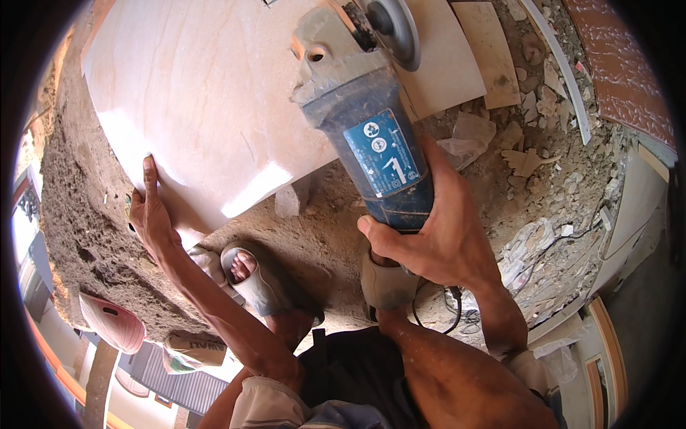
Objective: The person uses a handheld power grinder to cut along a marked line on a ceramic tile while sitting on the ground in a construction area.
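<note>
My right hand (450,222) is wrapped round the body of a dusty blue angle grinder (350,129), its grey gear head pointing away from me. At the far end of the tool sits a round grey disc (399,32), held over a large glossy cream tile (214,79). I cannot tell whether the disc spins or touches the tile. My left hand (153,214) grips the tile's near left edge, one finger lying along the top face and the others partly hidden at the edge. A dark cord (457,307) hangs below my right wrist.
My sandalled feet (268,279) stand on sandy ground close to the tile. Another tile piece (493,57), a pale strip (564,64) and broken rubble (547,100) lie at the right. A brown ridged panel (622,64) is beyond. Sacks (193,347) lie at the lower left.
</note>
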### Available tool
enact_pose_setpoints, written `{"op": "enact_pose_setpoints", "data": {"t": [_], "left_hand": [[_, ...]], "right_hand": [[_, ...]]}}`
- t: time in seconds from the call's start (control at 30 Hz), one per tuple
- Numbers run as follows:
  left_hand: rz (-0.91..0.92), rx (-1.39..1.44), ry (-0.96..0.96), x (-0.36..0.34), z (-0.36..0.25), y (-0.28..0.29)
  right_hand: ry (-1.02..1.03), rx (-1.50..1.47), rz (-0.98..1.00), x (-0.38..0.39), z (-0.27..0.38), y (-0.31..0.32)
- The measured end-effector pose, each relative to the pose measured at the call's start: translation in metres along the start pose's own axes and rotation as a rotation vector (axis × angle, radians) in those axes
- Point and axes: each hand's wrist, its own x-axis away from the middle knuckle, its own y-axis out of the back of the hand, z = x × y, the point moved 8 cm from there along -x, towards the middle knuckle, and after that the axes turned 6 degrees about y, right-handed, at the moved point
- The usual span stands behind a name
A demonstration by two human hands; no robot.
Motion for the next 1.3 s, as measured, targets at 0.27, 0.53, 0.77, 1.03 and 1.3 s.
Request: {"op": "enact_pose_setpoints", "data": {"t": [0.27, 0.53, 0.77, 1.03, 1.3], "left_hand": [[-0.008, 0.004, -0.042, -0.012, 0.008, 0.002], [0.005, -0.016, -0.012, -0.012, 0.009, 0.001], [-0.039, -0.007, -0.022, -0.009, 0.007, 0.002], [-0.065, 0.023, -0.046, -0.005, 0.003, 0.002], [-0.038, 0.020, -0.030, -0.003, 0.002, 0.000]], "right_hand": [[0.023, -0.002, -0.012, 0.004, -0.002, 0.000], [0.009, -0.008, -0.015, 0.008, -0.006, 0.001], [-0.004, -0.023, -0.014, 0.011, -0.006, 0.001], [-0.004, -0.021, -0.010, 0.014, -0.008, 0.001], [-0.003, -0.015, -0.013, 0.018, -0.010, 0.000]]}}
